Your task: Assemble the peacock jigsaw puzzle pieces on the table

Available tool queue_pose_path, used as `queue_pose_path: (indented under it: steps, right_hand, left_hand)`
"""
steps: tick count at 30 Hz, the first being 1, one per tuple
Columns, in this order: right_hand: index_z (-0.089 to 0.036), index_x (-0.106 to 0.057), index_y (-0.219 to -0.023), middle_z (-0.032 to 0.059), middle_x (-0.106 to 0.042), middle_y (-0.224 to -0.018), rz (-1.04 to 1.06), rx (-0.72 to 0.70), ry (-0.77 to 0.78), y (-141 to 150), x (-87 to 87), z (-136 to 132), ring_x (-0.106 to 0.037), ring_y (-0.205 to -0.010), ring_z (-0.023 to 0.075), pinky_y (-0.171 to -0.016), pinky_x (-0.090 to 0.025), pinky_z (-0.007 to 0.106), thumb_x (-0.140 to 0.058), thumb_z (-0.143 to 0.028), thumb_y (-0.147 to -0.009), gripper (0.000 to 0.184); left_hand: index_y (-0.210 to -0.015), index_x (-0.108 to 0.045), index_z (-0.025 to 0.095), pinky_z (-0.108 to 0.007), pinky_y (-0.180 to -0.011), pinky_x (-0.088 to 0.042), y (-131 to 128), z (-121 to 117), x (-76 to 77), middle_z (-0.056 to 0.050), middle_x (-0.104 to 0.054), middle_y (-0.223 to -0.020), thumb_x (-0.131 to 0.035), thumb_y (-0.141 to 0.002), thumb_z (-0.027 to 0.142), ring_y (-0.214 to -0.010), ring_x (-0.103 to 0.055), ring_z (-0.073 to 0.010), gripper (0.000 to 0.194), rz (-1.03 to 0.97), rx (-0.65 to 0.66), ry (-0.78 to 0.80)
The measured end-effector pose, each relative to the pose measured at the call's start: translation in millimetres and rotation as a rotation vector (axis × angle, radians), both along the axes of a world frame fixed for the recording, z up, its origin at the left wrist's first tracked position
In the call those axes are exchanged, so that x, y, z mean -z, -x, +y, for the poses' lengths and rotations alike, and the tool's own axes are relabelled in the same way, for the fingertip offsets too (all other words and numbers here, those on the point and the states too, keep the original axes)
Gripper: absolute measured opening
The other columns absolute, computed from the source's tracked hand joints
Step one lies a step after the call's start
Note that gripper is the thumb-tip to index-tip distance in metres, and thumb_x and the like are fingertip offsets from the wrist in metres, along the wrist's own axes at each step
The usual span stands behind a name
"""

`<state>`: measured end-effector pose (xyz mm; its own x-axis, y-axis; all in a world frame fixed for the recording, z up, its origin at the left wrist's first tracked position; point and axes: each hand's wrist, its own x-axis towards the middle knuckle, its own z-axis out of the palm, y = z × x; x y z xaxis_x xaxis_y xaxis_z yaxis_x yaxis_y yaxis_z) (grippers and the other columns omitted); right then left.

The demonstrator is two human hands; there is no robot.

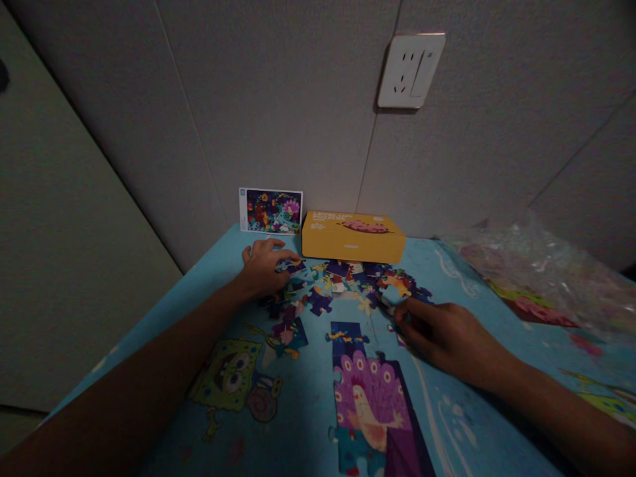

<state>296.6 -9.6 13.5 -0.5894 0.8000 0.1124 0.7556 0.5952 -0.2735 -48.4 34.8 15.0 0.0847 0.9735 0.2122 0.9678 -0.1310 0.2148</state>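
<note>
Loose jigsaw pieces (320, 300) lie in a heap in front of the yellow box. At the heap's left edge is my left hand (265, 268), its fingers spread over the pieces; whether it touches one I cannot tell. My right hand (442, 328) is at the right side of the heap, thumb and fingers pinched on a dark puzzle piece (385, 305), mostly hidden by the fingertips. Closer to me lies a joined section of puzzle (372, 411) showing a pink and purple peacock-like figure. A separate dark piece with pink (291, 333) rests left of it.
A picture card (271, 212) leans on the wall beside the yellow puzzle box (352, 238). Crumpled clear plastic (541, 265) covers colourful sheets at right. A blue cartoon-print cloth (298, 411) covers the table. A socket plate (411, 71) is on the wall.
</note>
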Motion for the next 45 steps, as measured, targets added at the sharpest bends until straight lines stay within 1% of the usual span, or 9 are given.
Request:
queue_pose_path:
  steps: [3, 10, 15, 18, 21, 28, 34, 41, 45]
  right_hand:
    - [-0.022, -0.062, -0.093, -0.0004, -0.062, -0.06, 0.0, -0.009, -0.004, 0, 0.6, 1, -0.058, -0.05, 0.0158, -0.052, -0.034, 0.026, -0.045, -0.028, -0.093, 0.018]
    - [-0.021, -0.064, -0.093, 0.0004, -0.064, -0.06, 0.016, -0.003, -0.006, 1, -1.2, 1, -0.058, -0.048, 0.0154, -0.051, -0.034, 0.026, -0.047, -0.027, -0.092, 0.018]
    - [-0.022, -0.063, -0.093, -0.0004, -0.064, -0.059, 0.015, -0.001, -0.019, 1, -1.5, 1, -0.058, -0.048, 0.0151, -0.051, -0.035, 0.026, -0.045, -0.028, -0.093, 0.019]
    - [-0.022, -0.063, -0.094, -0.0005, -0.063, -0.059, 0.016, 0.0, -0.008, 1, -1.2, 1, -0.058, -0.048, 0.0153, -0.051, -0.035, 0.026, -0.045, -0.029, -0.093, 0.02]
    - [-0.022, -0.063, -0.094, 0.0, -0.065, -0.061, 0.025, 0.003, 0.024, 1, -0.7, 0, -0.059, -0.05, 0.016, -0.052, -0.037, 0.026, -0.045, -0.029, -0.093, 0.019]
    - [-0.021, -0.062, -0.093, 0.0016, -0.067, -0.063, 0.031, -0.005, 0.043, 2, -1.8, -1, -0.061, -0.051, 0.0163, -0.052, -0.039, 0.026, -0.045, -0.029, -0.092, 0.019]
    - [-0.021, -0.063, -0.092, 0.0017, -0.066, -0.062, 0.052, -0.022, 0.022, 3, -2.5, -2, -0.058, -0.048, 0.0142, -0.049, -0.038, 0.024, -0.045, -0.029, -0.093, 0.021]
    - [-0.021, -0.064, -0.092, 0.0008, -0.064, -0.059, 0.049, -0.039, 0.009, 1, -0.9, -2, -0.057, -0.047, 0.0142, -0.048, -0.037, 0.025, -0.045, -0.031, -0.093, 0.022]
    - [-0.02, -0.064, -0.093, 0.0008, -0.064, -0.059, 0.049, -0.034, 0.015, 1, -1.7, -2, -0.056, -0.046, 0.0138, -0.048, -0.037, 0.025, -0.044, -0.031, -0.093, 0.022]
  left_hand:
    - [-0.115, -0.071, 0.036, -0.064, -0.109, -0.023, -3, -5, 0.5, -0.008, -0.051, -0.14, -0.067, -0.075, 0.028, -0.133, -0.039, -0.0375, 0.041, 0.029, 0.11, 0.024]
    - [-0.11, -0.071, 0.033, -0.06, -0.107, -0.028, -3, -7, 0.9, -0.009, -0.052, -0.138, -0.069, -0.082, 0.036, -0.131, -0.04, -0.0343, 0.028, 0.039, 0.223, 0.033]
    - [-0.087, -0.074, 0.028, -0.06, -0.112, -0.019, 0, -13, -15.3, -0.007, -0.054, -0.134, -0.077, -0.077, 0.036, -0.132, -0.039, -0.0341, 0.013, 0.085, 0.298, -0.021]
    - [-0.084, -0.075, 0.029, -0.062, -0.113, -0.015, 4, -20, -28.3, -0.007, -0.059, -0.121, -0.086, -0.063, 0.052, -0.123, -0.045, -0.0351, 0.033, 0.161, 0.39, -0.005]
    - [-0.093, -0.074, 0.028, -0.061, -0.11, -0.024, 9, -24, -33.9, -0.01, -0.058, -0.125, -0.089, -0.052, 0.058, -0.125, -0.043, -0.0391, 0.053, 0.21, 0.423, 0.097]
    - [-0.09, -0.066, 0.022, -0.048, -0.105, -0.037, 11, -20, -30.4, -0.012, -0.056, -0.132, -0.088, -0.061, 0.044, -0.127, -0.045, -0.0346, 0.043, 0.01, 0.516, 0.167]
    - [-0.077, -0.061, 0.022, -0.036, -0.088, -0.046, 2, -18, -30.0, -0.004, -0.067, -0.089, -0.07, -0.074, 0.03, -0.095, -0.061, -0.0249, 0.012, -0.137, 0.47, 0.124]
    - [-0.114, -0.059, 0.024, -0.032, -0.081, -0.05, 2, -14, -29.5, -0.002, -0.07, -0.102, -0.061, -0.085, 0.04, -0.09, -0.066, -0.0223, 0.034, -0.236, 0.28, -0.027]
    - [-0.124, -0.058, 0.024, -0.037, -0.091, -0.048, 5, -9, -25.6, -0.005, -0.07, -0.103, -0.053, -0.091, 0.039, -0.101, -0.063, -0.0255, 0.037, -0.055, 0.134, -0.044]
